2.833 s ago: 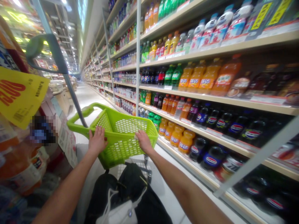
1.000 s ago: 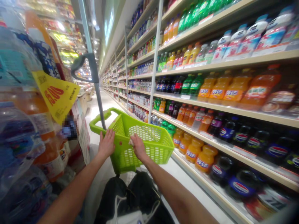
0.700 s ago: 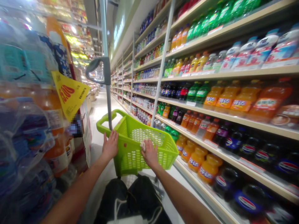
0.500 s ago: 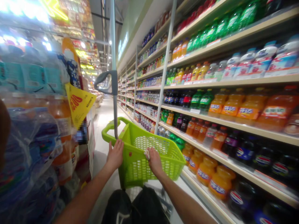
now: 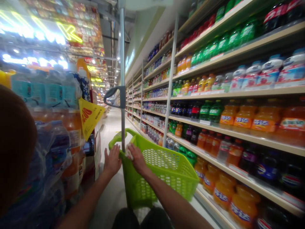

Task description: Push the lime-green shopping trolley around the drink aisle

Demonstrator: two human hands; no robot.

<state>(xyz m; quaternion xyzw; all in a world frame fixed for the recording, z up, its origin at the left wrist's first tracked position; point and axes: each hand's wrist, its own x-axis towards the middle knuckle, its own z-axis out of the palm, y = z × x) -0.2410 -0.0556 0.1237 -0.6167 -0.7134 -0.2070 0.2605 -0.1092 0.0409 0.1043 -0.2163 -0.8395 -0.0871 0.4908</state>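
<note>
A bright green plastic shopping cart (image 5: 162, 173) with perforated sides stands right in front of me. At its near left corner rises a grey metal pole (image 5: 123, 63) with a dark grey loop handle (image 5: 115, 97). My left hand (image 5: 113, 161) rests on the cart's rim beside the pole, its fingers stretched out and holding nothing. Just right of the pole, my right hand (image 5: 137, 158) is closed around a crumpled white wipe (image 5: 129, 152) at the top edge of the cart. Part of the wipe is hidden under the fingers.
Shelves of drinks run along the right, with orange soda bottles (image 5: 245, 203) on the lowest one. At left are stacked, wrapped bottle packs (image 5: 51, 146) and a yellow price sign (image 5: 90, 117). A dark rounded shape, perhaps a head, fills the left edge. The aisle floor (image 5: 111, 119) stretches ahead.
My right hand has slid left along the cart's rim with the wipe, from the side to near the pole. The left hand stays at the corner. The view has tilted up slightly.
</note>
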